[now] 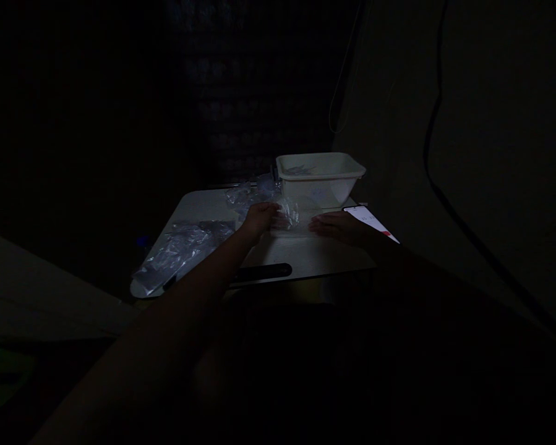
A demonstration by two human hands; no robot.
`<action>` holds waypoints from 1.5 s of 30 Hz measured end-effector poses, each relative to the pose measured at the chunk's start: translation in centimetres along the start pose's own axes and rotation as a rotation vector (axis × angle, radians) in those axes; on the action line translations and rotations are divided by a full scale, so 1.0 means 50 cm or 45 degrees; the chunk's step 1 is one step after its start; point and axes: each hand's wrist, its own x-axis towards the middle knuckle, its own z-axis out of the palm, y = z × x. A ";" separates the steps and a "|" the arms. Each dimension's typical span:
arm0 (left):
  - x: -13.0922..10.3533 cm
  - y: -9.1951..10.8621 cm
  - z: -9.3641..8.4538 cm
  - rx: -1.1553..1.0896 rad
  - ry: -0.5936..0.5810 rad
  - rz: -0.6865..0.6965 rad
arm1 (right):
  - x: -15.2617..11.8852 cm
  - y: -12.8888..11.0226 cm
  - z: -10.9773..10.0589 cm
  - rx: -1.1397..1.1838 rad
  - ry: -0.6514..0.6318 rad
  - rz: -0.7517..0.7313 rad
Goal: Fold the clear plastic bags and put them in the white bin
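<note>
In the dim light, my left hand [260, 219] is closed on a clear plastic bag [288, 213] above the small white table [278, 254]. Fingers of my right hand [332, 226] are stretched out, pointing left, a little to the right of the bag. Whether they touch the table is too dark to tell. Just behind both hands is a white plastic tub [321, 188] with some clear, shiny material [299, 169] inside. More crumpled clear bags [250, 193] lie left of the tub.
A pile of clear plastic bags [185, 247] covers the table's left side. A lit phone [371, 222] lies at the right edge. The table has a dark slot [266, 271] along its front. A dark cable [430, 145] hangs down the right wall.
</note>
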 end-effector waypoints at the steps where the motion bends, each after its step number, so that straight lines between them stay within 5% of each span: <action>1: 0.003 -0.003 -0.001 -0.038 -0.006 -0.008 | 0.001 0.005 0.000 -0.037 -0.015 -0.007; 6: 0.010 -0.017 -0.022 -0.066 -0.009 -0.109 | 0.014 0.017 0.013 -0.052 0.147 -0.006; 14: -0.007 -0.043 -0.065 0.395 -0.139 -0.307 | 0.020 0.013 0.033 -0.289 0.209 0.052; 23: -0.033 -0.042 -0.046 0.517 -0.179 -0.369 | 0.020 0.008 0.045 -0.625 0.300 0.038; 38: -0.030 -0.058 -0.039 0.704 -0.192 -0.246 | 0.038 0.014 0.068 -0.393 0.535 0.133; 45: -0.046 -0.042 -0.025 0.799 -0.136 -0.286 | 0.039 0.028 0.048 -0.721 0.603 0.065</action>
